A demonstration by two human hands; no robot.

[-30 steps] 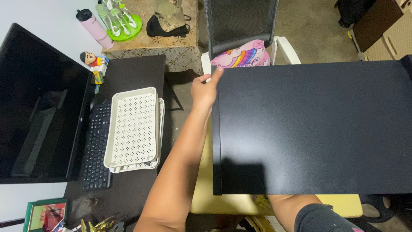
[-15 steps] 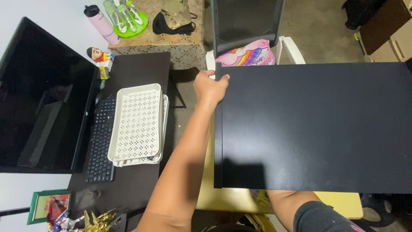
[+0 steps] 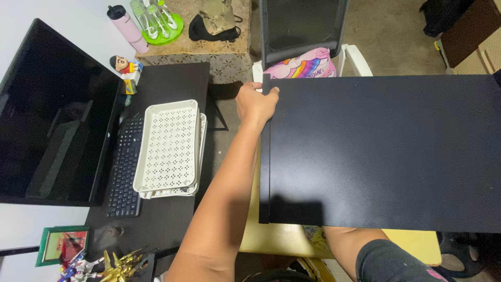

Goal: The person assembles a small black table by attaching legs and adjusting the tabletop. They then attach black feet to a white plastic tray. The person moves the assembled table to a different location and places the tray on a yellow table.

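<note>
Head view, looking straight down: your left hand [image 3: 255,103] is clenched on the far left corner of a large black panel [image 3: 386,151], fingers curled over its upper edge and the thumb side against the narrow left face. The panel lies flat and wide across the right half of the view, running out of frame on the right, and it rests over a low yellow table [image 3: 276,240] whose surface shows along the panel's near edge. Your left forearm runs up from the bottom of the frame beside the panel's left edge. Your right hand is hidden under the panel; only the right forearm and a dark sleeve [image 3: 389,258] show at the near edge, so you cannot tell what that hand grips or whether it is closed. Left of your arm stands a dark desk [image 3: 172,83] carrying a stack of white perforated trays [image 3: 169,149], a black keyboard [image 3: 124,167] just beside them, and a big dark monitor [image 3: 52,115]. A small figurine [image 3: 125,65] sits near the desk's far corner; a framed picture [image 3: 62,244] and gold model parts [image 3: 122,261] lie at the near end. Beyond the panel, a black chair [image 3: 300,23] holds a rainbow cushion [image 3: 305,67], with a pink bottle [image 3: 125,28] and a green drying rack [image 3: 159,21] further left.
</note>
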